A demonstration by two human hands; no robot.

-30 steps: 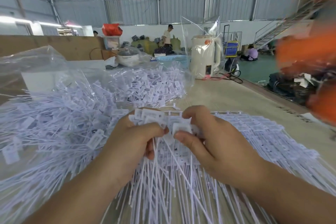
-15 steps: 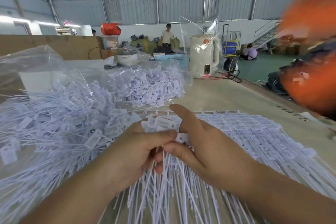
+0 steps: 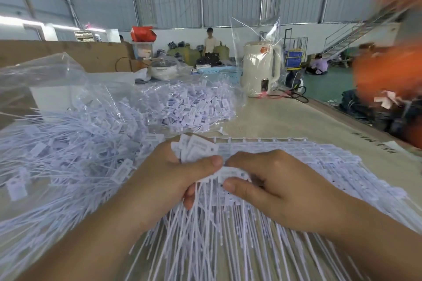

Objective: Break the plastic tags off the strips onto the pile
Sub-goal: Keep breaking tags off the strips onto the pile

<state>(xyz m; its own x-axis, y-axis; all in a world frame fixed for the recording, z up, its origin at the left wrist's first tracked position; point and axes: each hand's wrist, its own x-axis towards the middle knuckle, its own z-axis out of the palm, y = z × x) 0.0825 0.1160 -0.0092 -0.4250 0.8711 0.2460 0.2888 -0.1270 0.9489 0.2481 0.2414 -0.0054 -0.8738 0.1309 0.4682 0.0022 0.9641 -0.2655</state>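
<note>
left hand (image 3: pixel 169 180), flat tags (image 3: pixel 196 147), seemingly plastic

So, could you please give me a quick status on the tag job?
Left hand holding bunch of broken-off tags. Right hand pinching next tag on strip. Pile left, nothing in the way.

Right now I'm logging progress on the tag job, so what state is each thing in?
Left hand: gripping a bunch of broken-off tags.
Right hand: pinching one tag on the strips.
Strips: flat on the table, tags attached.
Pile: loose tags, heaped on the left.
Clear bag: open, holding tags.
Kettle: upright, wrapped in plastic.
</note>
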